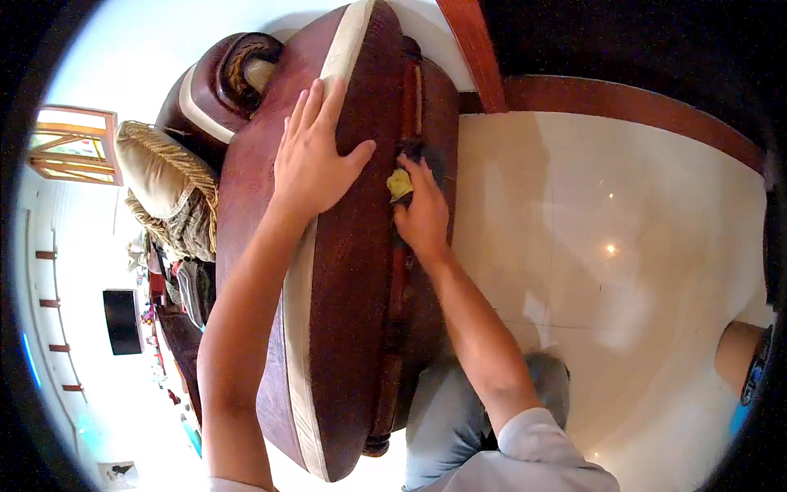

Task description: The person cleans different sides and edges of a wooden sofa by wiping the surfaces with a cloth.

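A maroon leather sofa with a cream stripe fills the middle of the head view. My left hand lies on its upholstery, fingers stretched and thumb apart, over part of the stripe. Along the sofa's side runs a dark, glossy wooden trim. At this trim my right hand is closed around a crumpled yellow cloth. Only part of the cloth shows; the fingers hide the rest.
A beige cushion with braided edging sits left of the sofa, near a curled armrest. Glossy tiled floor lies to the right. A dark television and a wooden-framed window are at far left.
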Demonstrator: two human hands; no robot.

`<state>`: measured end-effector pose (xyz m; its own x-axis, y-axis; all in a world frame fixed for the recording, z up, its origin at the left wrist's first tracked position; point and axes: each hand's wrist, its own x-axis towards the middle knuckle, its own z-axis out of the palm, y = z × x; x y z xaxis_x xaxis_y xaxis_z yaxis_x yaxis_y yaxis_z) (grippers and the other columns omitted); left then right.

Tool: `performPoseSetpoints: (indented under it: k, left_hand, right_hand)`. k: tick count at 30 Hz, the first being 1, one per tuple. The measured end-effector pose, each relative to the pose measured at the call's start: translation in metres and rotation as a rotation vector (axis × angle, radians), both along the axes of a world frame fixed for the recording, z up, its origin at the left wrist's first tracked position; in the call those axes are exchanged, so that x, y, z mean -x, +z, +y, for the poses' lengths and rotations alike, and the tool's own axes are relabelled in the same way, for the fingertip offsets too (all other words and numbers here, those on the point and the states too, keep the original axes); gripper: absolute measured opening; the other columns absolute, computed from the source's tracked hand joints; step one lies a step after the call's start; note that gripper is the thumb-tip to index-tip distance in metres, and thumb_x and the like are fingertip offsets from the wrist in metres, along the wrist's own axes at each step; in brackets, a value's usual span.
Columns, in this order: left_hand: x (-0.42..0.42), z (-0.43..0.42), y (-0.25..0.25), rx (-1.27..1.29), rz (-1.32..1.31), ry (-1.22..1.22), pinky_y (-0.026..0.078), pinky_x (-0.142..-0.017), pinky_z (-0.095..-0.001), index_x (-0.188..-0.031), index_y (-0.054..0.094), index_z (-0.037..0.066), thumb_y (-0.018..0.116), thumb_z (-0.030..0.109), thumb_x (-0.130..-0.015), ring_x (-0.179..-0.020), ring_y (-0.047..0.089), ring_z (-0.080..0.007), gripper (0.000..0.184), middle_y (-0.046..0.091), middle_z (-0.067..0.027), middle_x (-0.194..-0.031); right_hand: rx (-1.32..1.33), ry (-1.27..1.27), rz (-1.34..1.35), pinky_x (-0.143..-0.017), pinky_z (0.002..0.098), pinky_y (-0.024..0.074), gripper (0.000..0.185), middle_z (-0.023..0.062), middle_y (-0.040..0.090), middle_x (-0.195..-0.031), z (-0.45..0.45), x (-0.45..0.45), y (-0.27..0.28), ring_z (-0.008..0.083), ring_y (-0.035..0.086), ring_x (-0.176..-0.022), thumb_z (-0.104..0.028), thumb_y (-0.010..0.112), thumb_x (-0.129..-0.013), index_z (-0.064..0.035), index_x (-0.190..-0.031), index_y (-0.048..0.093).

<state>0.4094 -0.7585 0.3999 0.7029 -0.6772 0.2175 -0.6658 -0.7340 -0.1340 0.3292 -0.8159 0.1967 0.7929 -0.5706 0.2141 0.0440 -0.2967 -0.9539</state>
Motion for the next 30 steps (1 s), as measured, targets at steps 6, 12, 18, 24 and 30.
performPoseSetpoints:
  k: [6, 12, 18, 24, 30]
  left_hand:
    - [0.002, -0.004, 0.003, -0.006, -0.017, 0.0, 0.029, -0.123, -0.0466, -0.162, 0.031, 0.017, 0.079, 0.027, -0.083, -0.152, 0.031, -0.0395, 0.093, 0.031, -0.0208, -0.165]
    - [0.002, -0.003, 0.005, 0.028, 0.011, 0.001, 0.03, -0.123, -0.0467, -0.161, 0.034, 0.017, 0.079, 0.025, -0.082, -0.15, 0.033, -0.0395, 0.091, 0.033, -0.02, -0.164]
    - [0.001, -0.002, 0.002, 0.032, -0.014, 0.0, 0.031, -0.122, -0.0469, -0.16, 0.034, 0.018, 0.079, 0.025, -0.082, -0.15, 0.033, -0.0388, 0.09, 0.033, -0.0193, -0.164]
    - [0.003, -0.002, 0.002, 0.036, -0.034, 0.012, 0.031, -0.122, -0.0479, -0.159, 0.036, 0.019, 0.079, 0.028, -0.081, -0.15, 0.035, -0.0371, 0.089, 0.037, -0.0173, -0.162]
    - [0.004, 0.0, 0.0, 0.04, -0.037, 0.021, 0.032, -0.122, -0.0469, -0.159, 0.037, 0.019, 0.079, 0.028, -0.082, -0.149, 0.035, -0.0372, 0.088, 0.036, -0.0159, -0.163]
  right_hand:
    - [-0.457, -0.11, -0.153, -0.11, 0.0441, 0.0457, 0.076, 0.0236, 0.056, -0.143, -0.025, -0.042, -0.008, 0.0418, 0.054, -0.133, 0.004, 0.07, -0.074, -0.0121, -0.145, 0.049]
    - [-1.199, -0.117, -0.249, -0.092, 0.0351, 0.0546, 0.062, 0.0109, 0.066, -0.118, -0.054, -0.085, -0.061, 0.0224, 0.066, -0.106, -0.004, 0.076, -0.08, -0.0075, -0.137, 0.051]
    - [-0.953, 0.084, 0.006, -0.092, 0.0392, 0.0545, 0.071, 0.0114, 0.067, -0.117, -0.077, -0.09, -0.052, 0.026, 0.066, -0.104, -0.01, 0.084, -0.07, -0.0066, -0.134, 0.052]
    - [-0.497, 0.139, 0.263, -0.093, 0.0375, 0.0536, 0.079, 0.0133, 0.067, -0.119, -0.095, -0.111, -0.032, 0.0251, 0.066, -0.106, -0.014, 0.087, -0.066, -0.007, -0.135, 0.049]
    - [-0.917, 0.226, -0.062, -0.092, 0.0365, 0.0542, 0.064, 0.0087, 0.069, -0.116, -0.093, -0.092, -0.093, 0.0232, 0.067, -0.104, -0.006, 0.079, -0.074, -0.0069, -0.133, 0.056]
